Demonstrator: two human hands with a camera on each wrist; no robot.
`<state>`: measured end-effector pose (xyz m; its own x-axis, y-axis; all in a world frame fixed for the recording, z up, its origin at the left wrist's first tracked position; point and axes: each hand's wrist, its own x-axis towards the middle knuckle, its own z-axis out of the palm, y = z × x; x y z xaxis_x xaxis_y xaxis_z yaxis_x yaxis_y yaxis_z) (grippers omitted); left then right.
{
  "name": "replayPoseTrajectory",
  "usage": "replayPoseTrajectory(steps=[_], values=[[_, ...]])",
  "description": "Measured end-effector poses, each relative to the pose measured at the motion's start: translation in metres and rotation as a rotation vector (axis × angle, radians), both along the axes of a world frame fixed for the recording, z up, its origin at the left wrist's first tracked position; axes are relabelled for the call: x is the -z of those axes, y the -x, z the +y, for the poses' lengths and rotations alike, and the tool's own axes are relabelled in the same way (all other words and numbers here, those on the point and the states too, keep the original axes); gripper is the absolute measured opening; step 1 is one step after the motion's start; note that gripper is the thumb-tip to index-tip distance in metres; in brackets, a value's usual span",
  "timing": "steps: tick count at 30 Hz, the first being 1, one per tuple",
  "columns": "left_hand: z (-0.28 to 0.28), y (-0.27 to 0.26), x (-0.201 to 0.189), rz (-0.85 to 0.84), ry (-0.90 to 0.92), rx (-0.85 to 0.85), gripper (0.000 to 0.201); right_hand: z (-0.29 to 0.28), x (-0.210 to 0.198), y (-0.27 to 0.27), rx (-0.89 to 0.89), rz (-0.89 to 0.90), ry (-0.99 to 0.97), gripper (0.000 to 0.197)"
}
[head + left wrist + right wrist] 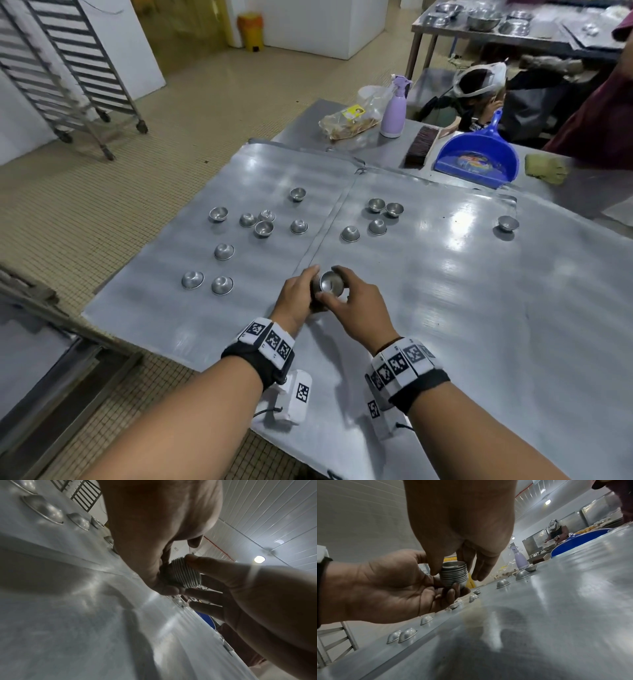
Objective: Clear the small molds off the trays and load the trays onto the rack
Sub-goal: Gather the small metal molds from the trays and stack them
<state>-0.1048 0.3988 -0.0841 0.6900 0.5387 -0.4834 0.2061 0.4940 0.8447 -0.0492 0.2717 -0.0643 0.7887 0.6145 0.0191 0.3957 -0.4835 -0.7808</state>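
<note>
Two flat metal trays lie side by side on the table, the left tray (164, 308) and the right tray (479, 308). Several small round metal molds (218, 214) are scattered on the left tray, most of them upside down. Several more molds (350, 233) sit on the right tray, one (508, 223) alone at its far right. Over the seam between the trays my left hand (301, 291) cups a nested stack of molds (330, 284) (183, 573) (454, 574) from below. My right hand (346, 294) pinches the top of that stack with thumb and finger.
A wheeled tray rack (68, 68) stands on the tiled floor at the far left. Behind the trays are a blue dustpan (476, 161), a brush (419, 145), a lilac spray bottle (394, 109) and a bag of food (349, 120). Another person (599, 120) stands at the right.
</note>
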Motion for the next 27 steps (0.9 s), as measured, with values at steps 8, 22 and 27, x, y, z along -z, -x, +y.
replayPoseTrajectory(steps=[8,22,27], values=[[-0.001,-0.012,-0.004,0.033,-0.049,-0.065,0.025,0.000,0.007,-0.035,-0.046,0.102,-0.025,0.058],[0.050,-0.030,0.010,0.176,-0.267,0.044,0.013,0.039,0.022,-0.143,0.126,0.000,0.328,0.047],[0.077,-0.034,0.013,0.178,-0.273,0.168,0.049,0.076,0.027,-0.153,0.097,-0.023,0.402,0.055]])
